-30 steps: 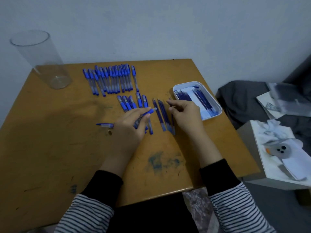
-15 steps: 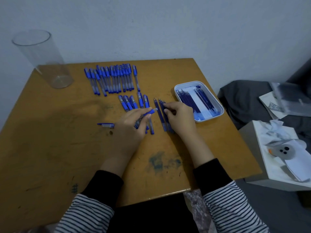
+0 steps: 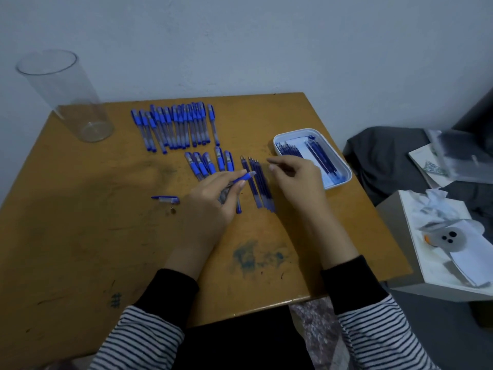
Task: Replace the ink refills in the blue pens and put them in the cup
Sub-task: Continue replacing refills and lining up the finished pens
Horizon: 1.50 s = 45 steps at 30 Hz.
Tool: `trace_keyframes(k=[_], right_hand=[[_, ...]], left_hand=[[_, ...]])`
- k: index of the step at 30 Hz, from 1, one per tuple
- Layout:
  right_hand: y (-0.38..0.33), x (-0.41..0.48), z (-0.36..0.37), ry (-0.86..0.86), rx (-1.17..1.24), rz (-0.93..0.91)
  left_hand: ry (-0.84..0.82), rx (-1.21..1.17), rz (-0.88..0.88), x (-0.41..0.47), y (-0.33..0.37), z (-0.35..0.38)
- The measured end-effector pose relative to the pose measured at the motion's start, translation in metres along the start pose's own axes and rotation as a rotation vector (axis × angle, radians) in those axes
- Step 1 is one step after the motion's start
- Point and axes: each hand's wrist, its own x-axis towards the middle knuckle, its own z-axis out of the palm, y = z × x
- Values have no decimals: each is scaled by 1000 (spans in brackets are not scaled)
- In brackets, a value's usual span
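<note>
1. Gripping a pen (image 3: 244, 178) in curled fingers, the left hand (image 3: 210, 200) sits low over the middle of the table (image 3: 80, 236). The pen's blue grip end pokes out past the thumb, pointing right and away from the person.
2. The right hand (image 3: 298, 180) hovers just right of that pen end. Its thumb and forefinger reach left with their tips close together. Whether those fingers pinch anything cannot be told.
3. Loose refills (image 3: 257, 182) lie side by side on the table between the two hands, running away from the person.
4. A white tray (image 3: 338, 182) sits near the table's right edge, just beyond the right hand. It holds spare refills (image 3: 317, 156) in two bunches on a blue-stained lining.
5. A short row of capped pens, the near pens (image 3: 208, 164), lies just beyond the left hand, which partly hides them.
6. A longer far row (image 3: 176, 126) of capped pens lies closer to the wall, packed side by side with caps toward the wall.
7. The clear cup (image 3: 66, 97) stands upright at the far-left corner, well apart from both hands and from every pen.
8. A cap (image 3: 165, 199) lies on its side left of the left hand, with a small dark tip piece (image 3: 173, 210) just beside it on the near side.
9. A blue ink stain (image 3: 253, 256) marks the table between the forearms, near the front edge.
10. A pale box (image 3: 416, 263) stands off the table to the right, with crumpled tissue on top.
</note>
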Motion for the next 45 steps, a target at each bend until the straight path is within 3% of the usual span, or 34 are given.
trace_keyframes(k=[6, 18, 45], right_hand=[[22, 22, -53, 83, 29, 118], [35, 45, -76, -182, -203, 242], [38, 50, -75, -167, -322, 198]], left_hand=[[12, -31, 10, -2, 11, 9], [-13, -31, 1, -2, 15, 12], [-38, -8, 35, -4, 16, 12]])
